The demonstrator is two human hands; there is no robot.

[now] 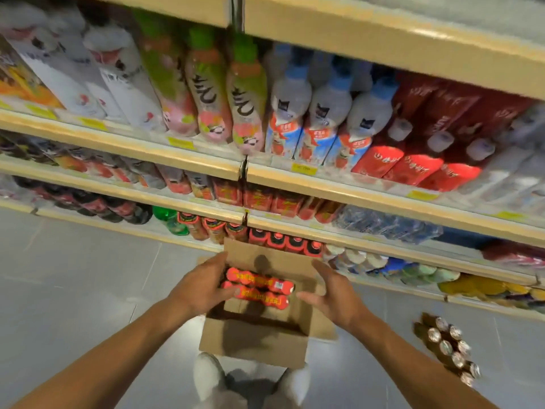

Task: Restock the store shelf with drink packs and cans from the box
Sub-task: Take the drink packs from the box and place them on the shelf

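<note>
The drink pack (259, 287) of red bottles lies in the cardboard box (253, 346) on the floor, below the shelf (177, 160). Its left end is grasped by the left hand (203, 287). The right hand (333, 293) is held beside the other end, fingers (320, 268) released. Shelving is judged not yet done, and a pack of brown bottles (448, 346) also waits on the floor.

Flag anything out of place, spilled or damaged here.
One thing: a pack of brown, silver-topped drinks lies on the aisle floor, right of the cardboard box and apart from it, not shelved. No spill or damage shows, though the shelf stock is blurred.
</note>
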